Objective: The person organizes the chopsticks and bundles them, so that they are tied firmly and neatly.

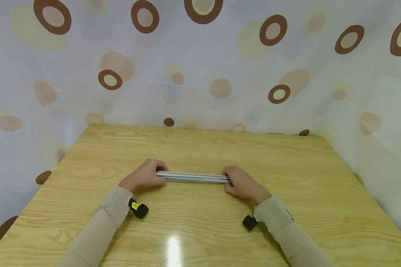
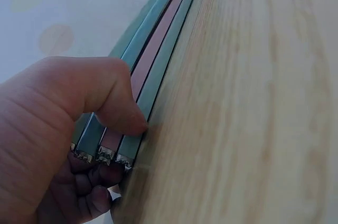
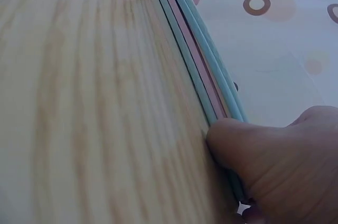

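Observation:
A bundle of pale blue-green and pink chopsticks (image 1: 194, 177) lies crosswise in front of me, low over the wooden table. My left hand (image 1: 148, 173) holds its left end. In the left wrist view, the thumb (image 2: 119, 105) bends over the chopsticks beside their silver, patterned end caps (image 2: 104, 155), with other fingers curled below. At the opposite end, my right hand (image 1: 242, 182) grips the bundle, its thumb (image 3: 237, 139) across the sticks in the right wrist view. The right fingertips are mostly hidden there.
A thin yellow rubber band (image 1: 264, 180) lies on the wooden table (image 1: 200, 230) to the right of my right hand. Behind the table and along its sides hangs a white cloth (image 1: 194, 55) with brown rings and pale spots.

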`<action>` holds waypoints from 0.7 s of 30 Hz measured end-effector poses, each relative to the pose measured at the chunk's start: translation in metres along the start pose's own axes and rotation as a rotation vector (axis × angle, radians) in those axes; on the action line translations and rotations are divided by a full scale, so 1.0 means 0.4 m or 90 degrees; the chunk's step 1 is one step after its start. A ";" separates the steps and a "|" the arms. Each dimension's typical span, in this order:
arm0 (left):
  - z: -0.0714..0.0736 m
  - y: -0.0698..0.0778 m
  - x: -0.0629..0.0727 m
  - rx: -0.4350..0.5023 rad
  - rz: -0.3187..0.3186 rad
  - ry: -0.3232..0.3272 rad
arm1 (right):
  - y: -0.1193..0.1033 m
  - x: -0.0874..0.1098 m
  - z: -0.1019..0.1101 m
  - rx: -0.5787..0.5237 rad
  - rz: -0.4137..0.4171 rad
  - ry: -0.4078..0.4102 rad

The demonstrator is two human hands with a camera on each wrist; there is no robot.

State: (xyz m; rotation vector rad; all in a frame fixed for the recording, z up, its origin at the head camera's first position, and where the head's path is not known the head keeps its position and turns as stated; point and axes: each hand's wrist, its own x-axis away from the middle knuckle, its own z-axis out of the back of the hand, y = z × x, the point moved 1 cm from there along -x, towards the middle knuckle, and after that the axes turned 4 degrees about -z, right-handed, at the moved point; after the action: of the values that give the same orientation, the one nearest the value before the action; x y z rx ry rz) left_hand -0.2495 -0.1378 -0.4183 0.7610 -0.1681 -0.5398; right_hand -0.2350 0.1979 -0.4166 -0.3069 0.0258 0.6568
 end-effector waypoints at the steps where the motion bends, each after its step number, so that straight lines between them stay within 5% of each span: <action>1: 0.000 0.000 0.001 0.000 -0.002 0.000 | 0.000 0.000 -0.001 0.002 0.002 0.001; 12: -0.010 -0.003 -0.005 -0.021 -0.026 -0.022 | -0.021 0.005 -0.005 0.036 0.002 -0.010; 21: -0.007 0.002 -0.008 -0.027 -0.008 -0.033 | -0.020 0.001 -0.005 0.054 0.035 0.022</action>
State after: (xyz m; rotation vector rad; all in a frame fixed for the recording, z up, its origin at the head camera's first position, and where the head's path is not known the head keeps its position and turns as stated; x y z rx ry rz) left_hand -0.2510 -0.1340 -0.4195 0.7070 -0.1998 -0.5733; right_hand -0.2298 0.1916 -0.4163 -0.2371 0.0949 0.7036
